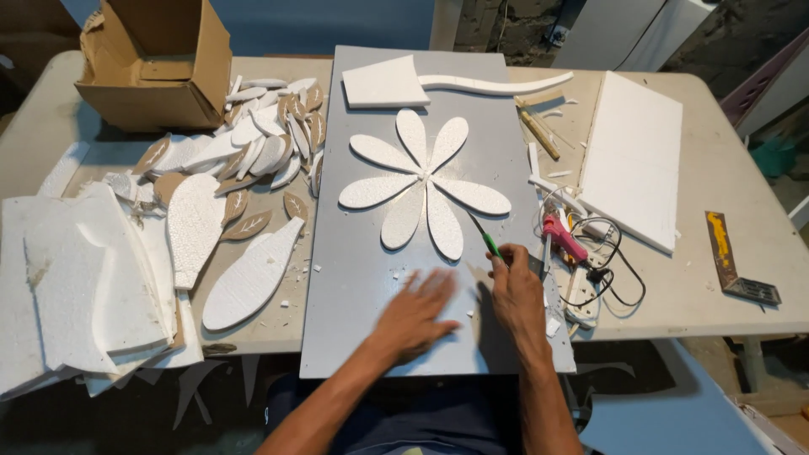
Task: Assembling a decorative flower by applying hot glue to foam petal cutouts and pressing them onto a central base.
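From the head camera, the left hand (419, 313) lies flat with fingers spread, blurred, on the bare near part of a grey rectangular board (362, 278) that rests on a beige table (733, 211). Just beside it, the right hand (516, 291) is closed around a thin green-handled cutting tool (486, 240), whose tip points toward a flower of seven white foam petals (424, 181) laid on the board's middle. A pink glue gun (563, 237) with black cord lies right of the board. Loose foam petals (253, 143) and a cardboard box (160, 63) sit to the left.
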